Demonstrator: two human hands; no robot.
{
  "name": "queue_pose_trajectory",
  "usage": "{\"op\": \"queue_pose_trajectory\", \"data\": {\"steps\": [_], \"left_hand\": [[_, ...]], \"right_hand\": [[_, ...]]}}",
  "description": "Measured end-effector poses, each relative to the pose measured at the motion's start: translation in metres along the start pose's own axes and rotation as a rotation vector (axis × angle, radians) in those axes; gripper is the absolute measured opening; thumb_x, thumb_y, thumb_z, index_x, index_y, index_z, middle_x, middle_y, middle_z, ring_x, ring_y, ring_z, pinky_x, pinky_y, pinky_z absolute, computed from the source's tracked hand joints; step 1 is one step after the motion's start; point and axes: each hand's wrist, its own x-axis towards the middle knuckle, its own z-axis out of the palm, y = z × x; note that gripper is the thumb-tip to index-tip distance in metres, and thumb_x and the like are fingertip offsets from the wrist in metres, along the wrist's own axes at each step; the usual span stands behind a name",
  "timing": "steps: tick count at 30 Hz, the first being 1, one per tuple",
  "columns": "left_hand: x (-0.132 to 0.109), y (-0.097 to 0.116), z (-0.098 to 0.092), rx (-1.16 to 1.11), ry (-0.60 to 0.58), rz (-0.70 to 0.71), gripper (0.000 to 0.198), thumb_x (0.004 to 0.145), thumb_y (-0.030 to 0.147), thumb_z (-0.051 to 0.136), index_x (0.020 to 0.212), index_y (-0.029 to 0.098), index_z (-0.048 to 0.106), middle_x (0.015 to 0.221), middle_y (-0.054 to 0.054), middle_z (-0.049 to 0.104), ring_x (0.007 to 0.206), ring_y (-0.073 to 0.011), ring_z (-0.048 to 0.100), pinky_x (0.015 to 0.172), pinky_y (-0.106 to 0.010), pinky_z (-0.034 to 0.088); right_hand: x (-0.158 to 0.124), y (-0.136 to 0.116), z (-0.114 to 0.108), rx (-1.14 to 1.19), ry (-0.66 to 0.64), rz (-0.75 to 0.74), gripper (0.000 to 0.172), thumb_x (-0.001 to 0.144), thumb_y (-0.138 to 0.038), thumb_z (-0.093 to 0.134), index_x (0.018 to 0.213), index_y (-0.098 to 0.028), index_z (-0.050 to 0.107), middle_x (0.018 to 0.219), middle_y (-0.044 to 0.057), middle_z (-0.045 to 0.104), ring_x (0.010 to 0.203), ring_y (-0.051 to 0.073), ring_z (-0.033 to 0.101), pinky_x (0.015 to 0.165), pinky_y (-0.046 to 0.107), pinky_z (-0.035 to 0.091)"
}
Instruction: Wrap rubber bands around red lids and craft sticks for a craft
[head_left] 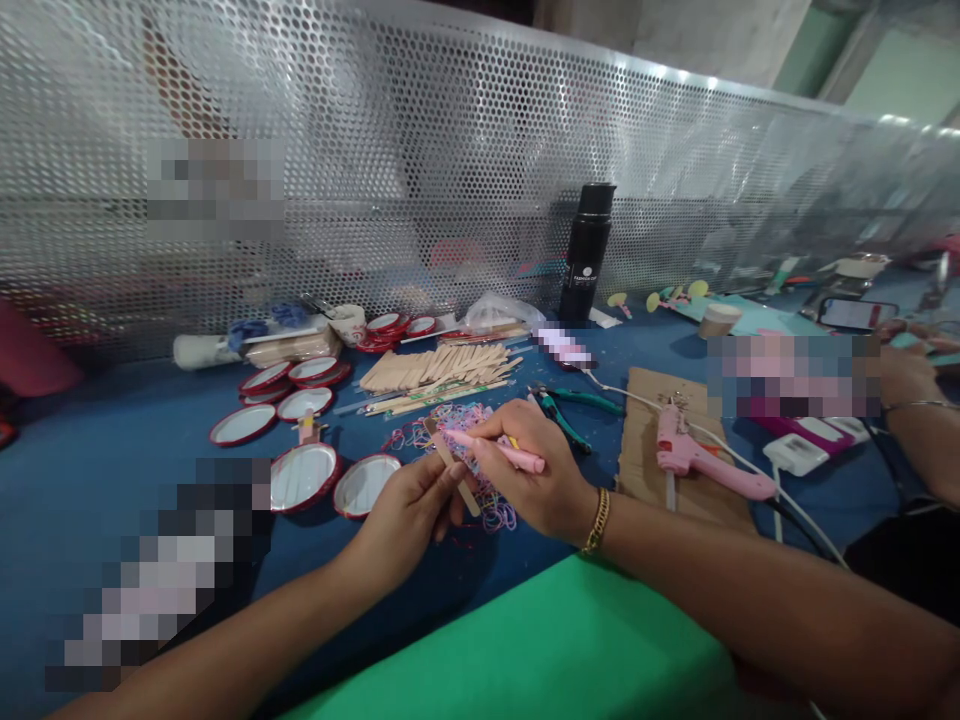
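My left hand (412,495) pinches a flat wooden craft stick (467,490), tilted, with a darker brown piece at its upper end. In my right hand (540,465) is a pink pen (517,457), its tip close to the top of the stick; I cannot tell if they touch. Beneath both hands lies a tangle of pastel threads (499,512). Just left of my left hand, a red-rimmed round lid (364,487) rests with its white inside up. Beyond the threads is a spread pile of craft sticks (431,368).
Green-handled pliers (566,415) lie beyond my right hand. A pink glue gun (697,465) rests on cardboard (637,410) to the right, its white cord running across. A black bottle (586,255) stands by the perforated metal screen (480,150). Another person's arm (919,410) reaches in at right.
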Motion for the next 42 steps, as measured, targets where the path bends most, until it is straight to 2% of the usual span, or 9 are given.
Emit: {"op": "queue_pose_trajectory", "data": {"steps": [6, 13, 19, 22, 30, 36, 42], "left_hand": [[-0.0004, -0.0004, -0.0002, -0.038, -0.012, -0.005, 0.044, 0.086, 0.060, 0.052, 0.068, 0.019, 0.054, 0.054, 0.004, 0.054, 0.042, -0.0081, 0.041, 0.041, -0.023, 0.029], [-0.0008, -0.0010, 0.0007, -0.033, 0.002, 0.002, 0.043, 0.088, 0.056, 0.051, 0.067, 0.019, 0.053, 0.054, 0.005, 0.053, 0.041, -0.0072, 0.040, 0.040, -0.021, 0.028], [0.0011, -0.0063, -0.0014, -0.031, -0.010, 0.015, 0.042, 0.087, 0.057, 0.051, 0.070, 0.018, 0.055, 0.055, 0.004, 0.054, 0.041, -0.0072, 0.040, 0.040, -0.021, 0.029], [0.0015, -0.0060, -0.0015, -0.028, -0.016, 0.024, 0.042, 0.088, 0.056, 0.050, 0.070, 0.018, 0.055, 0.055, 0.004, 0.054, 0.042, -0.0072, 0.040, 0.040, -0.021, 0.029], [0.0005, 0.0017, 0.0013, -0.026, 0.012, -0.008, 0.042, 0.087, 0.056, 0.051, 0.067, 0.019, 0.053, 0.053, 0.005, 0.053, 0.041, -0.0070, 0.040, 0.040, -0.021, 0.028], [0.0005, -0.0016, -0.0003, -0.031, 0.001, 0.024, 0.041, 0.087, 0.056, 0.051, 0.070, 0.019, 0.054, 0.055, 0.005, 0.054, 0.041, -0.0071, 0.040, 0.040, -0.021, 0.028], [0.0003, -0.0031, 0.0007, -0.011, 0.013, 0.005, 0.041, 0.089, 0.054, 0.049, 0.068, 0.019, 0.053, 0.054, 0.005, 0.054, 0.041, -0.0070, 0.040, 0.040, -0.021, 0.028]], "right_hand": [[-0.0010, -0.0035, 0.0002, 0.031, -0.080, -0.024, 0.014, 0.092, -0.025, 0.054, 0.085, -0.021, 0.066, 0.079, -0.001, 0.069, 0.076, 0.014, 0.060, 0.083, 0.032, 0.041], [-0.0012, -0.0002, 0.0006, 0.010, 0.003, 0.003, 0.012, 0.089, -0.022, 0.056, 0.080, -0.019, 0.063, 0.077, 0.000, 0.068, 0.076, 0.016, 0.060, 0.079, 0.031, 0.041], [-0.0010, -0.0047, 0.0007, 0.024, -0.097, -0.021, 0.017, 0.092, -0.025, 0.054, 0.084, -0.021, 0.067, 0.077, -0.001, 0.069, 0.075, 0.015, 0.060, 0.083, 0.032, 0.040], [-0.0013, -0.0031, 0.0009, 0.005, -0.102, -0.015, 0.016, 0.092, -0.025, 0.054, 0.084, -0.021, 0.067, 0.078, 0.000, 0.069, 0.076, 0.015, 0.060, 0.084, 0.032, 0.040], [-0.0018, 0.0013, 0.0016, 0.006, -0.004, -0.010, 0.013, 0.090, -0.023, 0.054, 0.080, -0.021, 0.064, 0.077, 0.000, 0.068, 0.076, 0.015, 0.060, 0.080, 0.031, 0.042], [-0.0025, -0.0006, 0.0023, 0.022, -0.076, -0.028, 0.015, 0.091, -0.025, 0.054, 0.083, -0.021, 0.066, 0.077, 0.000, 0.069, 0.075, 0.015, 0.060, 0.082, 0.032, 0.042], [-0.0011, 0.0025, 0.0018, 0.006, -0.009, -0.019, 0.013, 0.089, -0.022, 0.055, 0.079, -0.020, 0.063, 0.076, 0.000, 0.068, 0.075, 0.015, 0.060, 0.080, 0.032, 0.042]]}}
